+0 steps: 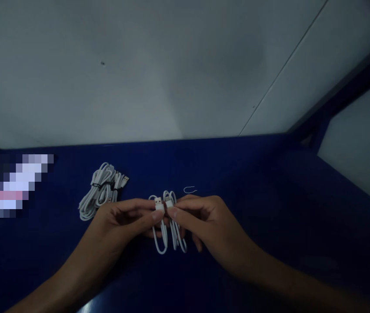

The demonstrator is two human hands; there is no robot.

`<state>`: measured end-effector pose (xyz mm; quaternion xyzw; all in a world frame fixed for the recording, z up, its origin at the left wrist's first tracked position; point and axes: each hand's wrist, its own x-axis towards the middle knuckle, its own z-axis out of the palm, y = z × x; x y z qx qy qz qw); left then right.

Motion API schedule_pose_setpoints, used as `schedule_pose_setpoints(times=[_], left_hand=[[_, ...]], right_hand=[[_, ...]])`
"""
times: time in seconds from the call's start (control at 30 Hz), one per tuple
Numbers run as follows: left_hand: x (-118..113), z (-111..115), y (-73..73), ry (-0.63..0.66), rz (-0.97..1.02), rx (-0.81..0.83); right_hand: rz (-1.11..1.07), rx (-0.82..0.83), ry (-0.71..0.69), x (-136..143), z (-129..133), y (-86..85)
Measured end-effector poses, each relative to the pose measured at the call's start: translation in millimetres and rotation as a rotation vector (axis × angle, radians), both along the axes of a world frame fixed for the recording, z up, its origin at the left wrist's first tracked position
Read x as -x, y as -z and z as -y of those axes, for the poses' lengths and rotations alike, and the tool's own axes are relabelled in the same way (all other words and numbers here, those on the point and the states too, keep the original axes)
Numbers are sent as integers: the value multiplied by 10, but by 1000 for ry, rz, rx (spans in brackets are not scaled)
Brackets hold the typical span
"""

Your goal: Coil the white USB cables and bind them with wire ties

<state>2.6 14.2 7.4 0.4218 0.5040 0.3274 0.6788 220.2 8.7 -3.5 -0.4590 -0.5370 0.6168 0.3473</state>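
A white cable (162, 243) is looped into a small coil between my two hands at the lower middle of the view. My left hand (122, 221) pinches its USB plug end, thumb on top of the white plug housing. Close beside it, my right hand (204, 217) grips the other plug end together with the right-hand loops. The fingers beneath the coil are partly hidden. Left of my hands, a bundle of white cables (103, 187) with black ties lies on the blue table. A thin white bent tie (190, 190) rests just beyond my right hand.
The blue table (237, 174) meets a grey-white wall panel (139, 87) at its far edge. A blurred-out, pixelated object (25, 182) lies at the far left. A blue frame bar (335, 104) slants up on the right.
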Motion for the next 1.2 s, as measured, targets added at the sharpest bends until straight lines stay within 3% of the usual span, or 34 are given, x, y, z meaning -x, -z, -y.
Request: schedule_pose_setpoints(times=[1.2], left_hand=[[-3, -7, -27, 21, -17, 4]], right_hand=[[-31, 14, 0, 12, 10, -26]])
